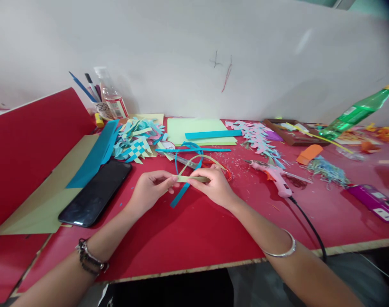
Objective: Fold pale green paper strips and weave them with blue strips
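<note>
Above the middle of the red table, my left hand [158, 185] pinches one end of a pale green paper strip [182, 179] between thumb and fingers. My right hand [213, 183] grips the same strip a little farther right, and part of it arches up in a loop behind the fingers. A blue paper strip [181, 196] is looped around the green one, its free end hanging down between my hands. Whether the blue strip is pinched too I cannot tell. Just behind lies another thin blue strip [210, 149].
A black phone [95, 194] lies left, near a heap of woven paper pieces [138, 140]. Pale green sheets [197, 128] are at the back. Right are a pink glue gun [276, 177] with a black cord, a green bottle [357, 113] and a purple power strip [373, 202].
</note>
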Demonstrator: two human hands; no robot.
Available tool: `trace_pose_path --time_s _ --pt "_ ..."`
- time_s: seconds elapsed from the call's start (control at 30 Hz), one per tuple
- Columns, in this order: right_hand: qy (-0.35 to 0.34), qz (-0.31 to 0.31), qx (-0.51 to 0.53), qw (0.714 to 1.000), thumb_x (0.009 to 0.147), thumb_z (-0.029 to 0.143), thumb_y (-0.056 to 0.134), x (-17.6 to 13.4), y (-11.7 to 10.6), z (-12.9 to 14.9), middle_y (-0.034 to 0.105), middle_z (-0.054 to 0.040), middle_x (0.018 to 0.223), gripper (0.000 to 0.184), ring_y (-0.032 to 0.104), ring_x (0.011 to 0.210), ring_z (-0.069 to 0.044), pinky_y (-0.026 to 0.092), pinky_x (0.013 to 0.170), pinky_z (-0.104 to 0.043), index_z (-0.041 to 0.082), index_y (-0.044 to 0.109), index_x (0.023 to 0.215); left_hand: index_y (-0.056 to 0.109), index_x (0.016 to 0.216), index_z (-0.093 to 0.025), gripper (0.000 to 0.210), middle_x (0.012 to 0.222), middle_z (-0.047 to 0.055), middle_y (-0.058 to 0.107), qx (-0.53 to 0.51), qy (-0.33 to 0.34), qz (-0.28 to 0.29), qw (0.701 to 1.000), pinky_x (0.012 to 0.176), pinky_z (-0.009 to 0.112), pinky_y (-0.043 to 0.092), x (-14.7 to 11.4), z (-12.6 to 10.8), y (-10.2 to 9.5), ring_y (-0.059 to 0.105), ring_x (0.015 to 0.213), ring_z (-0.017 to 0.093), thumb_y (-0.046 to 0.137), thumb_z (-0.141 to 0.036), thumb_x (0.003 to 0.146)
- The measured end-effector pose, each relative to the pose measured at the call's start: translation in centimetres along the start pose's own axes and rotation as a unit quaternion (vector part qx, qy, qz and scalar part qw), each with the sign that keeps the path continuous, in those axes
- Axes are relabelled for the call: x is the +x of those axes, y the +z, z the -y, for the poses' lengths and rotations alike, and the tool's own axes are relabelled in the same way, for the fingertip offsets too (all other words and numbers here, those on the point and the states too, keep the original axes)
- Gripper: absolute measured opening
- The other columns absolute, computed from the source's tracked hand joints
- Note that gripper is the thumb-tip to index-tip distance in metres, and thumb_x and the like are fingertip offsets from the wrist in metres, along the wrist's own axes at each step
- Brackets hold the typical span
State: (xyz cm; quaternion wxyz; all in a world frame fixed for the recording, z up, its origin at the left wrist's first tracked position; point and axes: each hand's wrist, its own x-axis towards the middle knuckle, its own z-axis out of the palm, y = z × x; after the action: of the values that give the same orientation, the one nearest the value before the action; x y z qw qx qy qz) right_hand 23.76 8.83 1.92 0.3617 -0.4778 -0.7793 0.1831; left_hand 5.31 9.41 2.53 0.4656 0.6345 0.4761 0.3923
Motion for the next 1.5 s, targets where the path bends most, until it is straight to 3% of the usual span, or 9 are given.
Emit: trace_pose_path --time_s 0.4,0.6,0.87,1.03,1.17,1.3,1.5 --pt "-0.007 0.001 -0.017 1.0 0.081 0.038 0.051 0.0 0.2 -0.2 0.061 0.0033 0.061 0.024 0.046 0.055 -0.009 0.027 0.069 -0.028 0.02 0.063 0.072 0.065 0.062 -0.015 0.022 0.052 -0.001 0.062 0.018 0.004 -0.004 1.0 0.047 0.018 0.04 0.4 0.2 -0.8 0.051 0.045 0.008 0.062 -0.036 0.068" --pt "-0.01 -0.01 -0.012 1.0 0.08 0.036 0.053 0.4 -0.3 -0.8 0.057 0.0051 0.056 0.022 0.044 0.05 -0.007 0.029 0.068 -0.027 0.019 0.062 0.069 0.063 0.061 -0.015 0.019 0.051 -0.002 0.061 0.026 -0.007 -0.044 0.999 0.048 0.018 0.04 0.8 0.1 -1.8 0.051 0.044 0.008 0.061 -0.032 0.069" --pt "0.044 -0.067 0.056 0.995 0.077 0.035 0.055 0.7 -0.8 -1.7 0.053 0.0035 0.055 0.021 0.045 0.05 -0.008 0.033 0.054 -0.022 0.018 0.06 0.065 0.06 0.057 -0.017 0.02 0.047 -0.003 0.057 0.046 0.002 -0.097 0.994 0.049 0.02 0.039 1.4 0.1 -2.9 0.05 0.045 0.009 0.06 -0.035 0.067" --pt "0.125 -0.131 0.181 0.967 0.071 0.038 0.059 0.7 -0.7 -1.7 0.054 0.0037 0.052 0.022 0.046 0.043 -0.007 0.036 0.045 -0.02 0.017 0.056 0.065 0.059 0.059 -0.017 0.02 0.05 -0.002 0.058 0.047 0.012 -0.13 0.99 0.053 0.021 0.041 1.5 0.3 -3.3 0.05 0.047 0.01 0.059 -0.035 0.067" --pt "0.148 -0.154 0.283 0.935 0.071 0.036 0.06 0.9 -0.8 -1.7 0.059 0.0024 0.054 0.021 0.054 0.045 -0.008 0.044 0.049 -0.02 0.017 0.055 0.066 0.059 0.059 -0.017 0.02 0.048 -0.003 0.056 0.036 0.018 -0.143 0.989 0.055 0.022 0.042 1.6 0.4 -3.4 0.049 0.047 0.009 0.059 -0.035 0.067" --pt "0.149 -0.16 0.322 0.921 0.075 0.039 0.056 1.0 -0.7 -2.0 0.064 0.0001 0.063 0.023 0.06 0.052 -0.01 0.048 0.055 -0.022 0.016 0.056 0.07 0.059 0.059 -0.018 0.018 0.051 -0.002 0.057 0.026 0.015 -0.158 0.987 0.055 0.022 0.043 1.7 0.4 -3.6 0.048 0.046 0.009 0.06 -0.034 0.066" --pt "0.135 -0.133 0.27 0.944 0.079 0.043 0.048 1.0 -1.1 -1.9 0.062 0.0005 0.059 0.03 0.058 0.046 -0.009 0.045 0.05 -0.02 0.017 0.051 0.066 0.059 0.059 -0.019 0.017 0.049 -0.003 0.056 0.023 0.02 -0.155 0.987 0.057 0.021 0.043 1.8 0.6 -4.0 0.049 0.047 0.009 0.06 -0.034 0.067"
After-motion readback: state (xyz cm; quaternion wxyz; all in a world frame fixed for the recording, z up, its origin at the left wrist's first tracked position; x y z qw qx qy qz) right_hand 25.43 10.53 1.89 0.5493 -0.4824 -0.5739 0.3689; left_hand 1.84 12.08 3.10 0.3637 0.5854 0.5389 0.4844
